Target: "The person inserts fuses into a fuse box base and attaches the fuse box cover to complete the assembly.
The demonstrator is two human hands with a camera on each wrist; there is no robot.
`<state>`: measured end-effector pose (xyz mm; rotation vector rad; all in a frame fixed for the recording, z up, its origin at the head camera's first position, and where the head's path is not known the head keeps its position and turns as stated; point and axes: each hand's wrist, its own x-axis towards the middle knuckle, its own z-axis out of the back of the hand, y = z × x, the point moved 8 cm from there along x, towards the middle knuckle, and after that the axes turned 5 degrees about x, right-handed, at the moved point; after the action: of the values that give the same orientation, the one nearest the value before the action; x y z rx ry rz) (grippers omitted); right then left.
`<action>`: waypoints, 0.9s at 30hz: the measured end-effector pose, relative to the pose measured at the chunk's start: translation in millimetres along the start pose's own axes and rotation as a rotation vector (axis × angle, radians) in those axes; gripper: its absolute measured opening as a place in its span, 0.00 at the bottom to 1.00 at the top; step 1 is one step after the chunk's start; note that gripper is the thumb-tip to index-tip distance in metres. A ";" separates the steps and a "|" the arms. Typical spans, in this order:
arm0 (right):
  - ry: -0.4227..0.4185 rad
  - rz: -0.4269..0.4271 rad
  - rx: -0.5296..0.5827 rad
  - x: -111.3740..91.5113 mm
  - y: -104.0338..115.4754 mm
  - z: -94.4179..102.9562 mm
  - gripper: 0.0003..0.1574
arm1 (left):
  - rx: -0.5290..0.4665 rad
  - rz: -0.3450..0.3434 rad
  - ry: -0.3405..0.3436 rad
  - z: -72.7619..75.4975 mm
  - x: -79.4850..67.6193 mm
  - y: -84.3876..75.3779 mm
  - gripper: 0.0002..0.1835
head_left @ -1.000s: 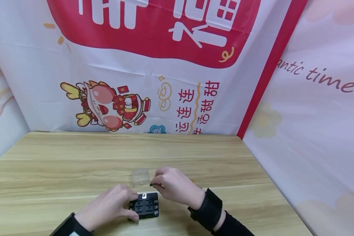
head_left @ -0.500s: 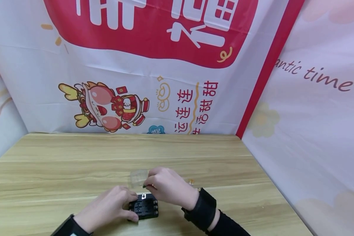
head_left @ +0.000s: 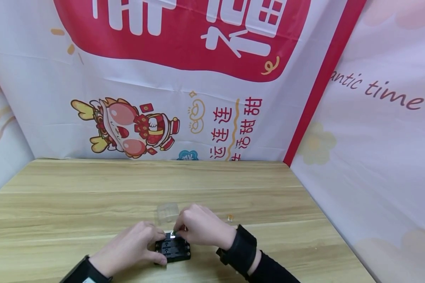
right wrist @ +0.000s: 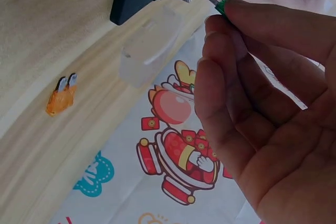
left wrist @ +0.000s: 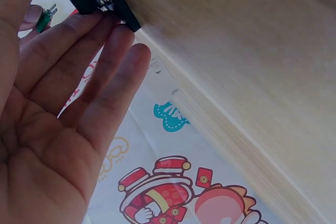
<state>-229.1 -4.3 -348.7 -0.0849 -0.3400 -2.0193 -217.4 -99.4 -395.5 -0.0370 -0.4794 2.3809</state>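
Observation:
A black fuse block (head_left: 177, 252) lies on the wooden table, with screw terminals along its side. My left hand (head_left: 132, 244) holds it at its left end, thumb at the near corner and fingers at the far edge. Between thumb and forefinger, my right hand (head_left: 207, 228) pinches a small green blade fuse (right wrist: 221, 6). Its two metal prongs stick out past the fingertips, close over the far edge of the block. The left wrist view also shows the green fuse (left wrist: 44, 21), beyond the left fingers.
Just behind the block lies a clear plastic cover (head_left: 167, 212). An orange blade fuse (right wrist: 62, 99) rests on the table (head_left: 269, 243) to the right, behind the right wrist. A printed cloth (head_left: 156, 70) hangs at the table's back edge.
My right hand has moved left and toward me with the green fuse, from beside the clear cover to the block's far edge. The orange fuse has come into view. The left hand stays put.

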 end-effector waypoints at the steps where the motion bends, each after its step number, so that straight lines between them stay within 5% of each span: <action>1: 0.000 0.000 -0.001 0.4 -0.2 -1.1 0.05 | -0.002 0.002 -0.001 0.1 -0.2 0.3 0.32; 27: 0.043 0.008 -0.023 8.4 10.2 -17.5 0.06 | -0.083 0.027 -0.014 -1.8 -2.2 2.6 0.28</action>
<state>-222.4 -20.7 -361.7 -0.0564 -0.2889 -2.0145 -217.1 -102.0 -398.3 -0.0651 -0.5882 2.3882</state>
